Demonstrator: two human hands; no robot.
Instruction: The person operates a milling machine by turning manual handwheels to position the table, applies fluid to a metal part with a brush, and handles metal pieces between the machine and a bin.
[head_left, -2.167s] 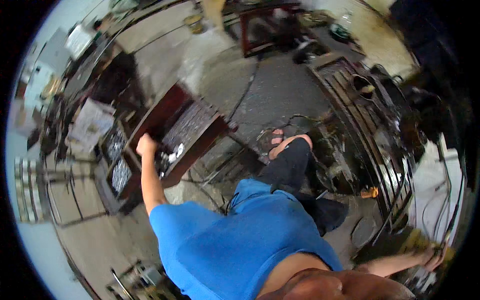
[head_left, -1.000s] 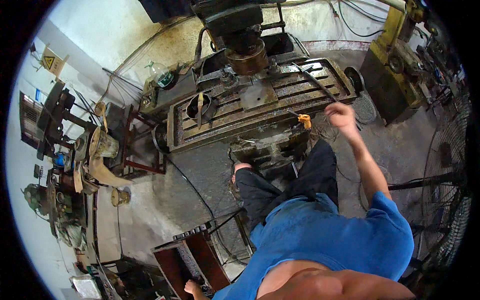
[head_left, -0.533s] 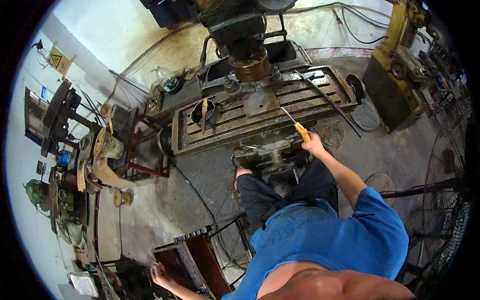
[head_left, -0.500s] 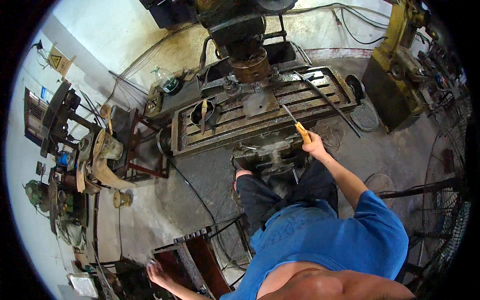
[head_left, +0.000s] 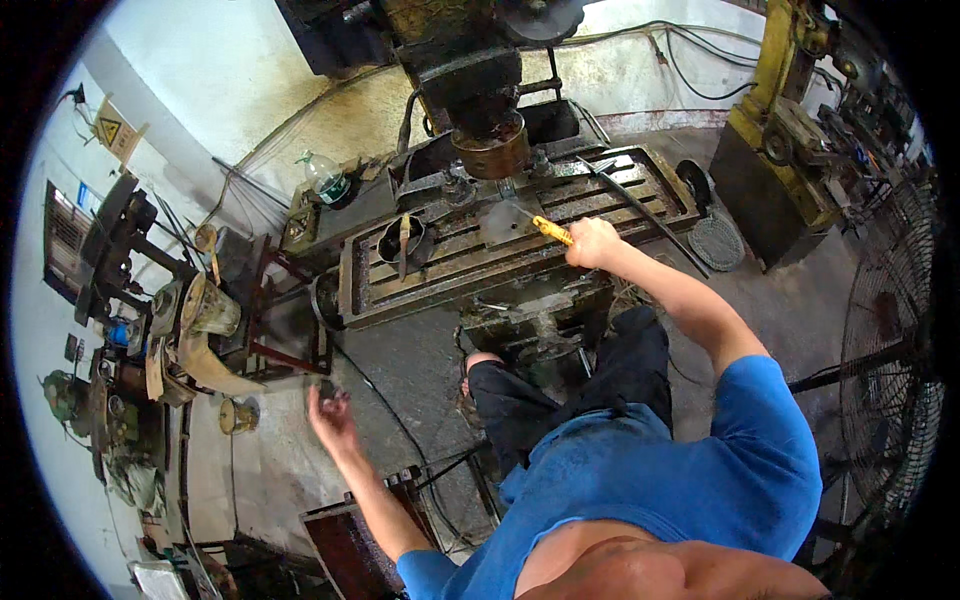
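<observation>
Just right of the frame's centre, the right hand [head_left: 593, 243] clamps a yellow-handled tool [head_left: 553, 231], tip near a grey plate [head_left: 508, 226]. Lower left, the left hand [head_left: 336, 418] blurs; I can't tell its grip.

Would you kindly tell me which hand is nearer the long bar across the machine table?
Right: the right hand is a little left of the long bar; the left hand is much farther off, toward the lower left.

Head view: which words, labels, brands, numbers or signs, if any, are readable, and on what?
No words or numbers are readable.
Yellow warning triangle on the left wall: dark symbol inside; any lettering too small to read.
Clear bottle, green label: too small to read.
Blue patch by the window: too small to tell.
</observation>
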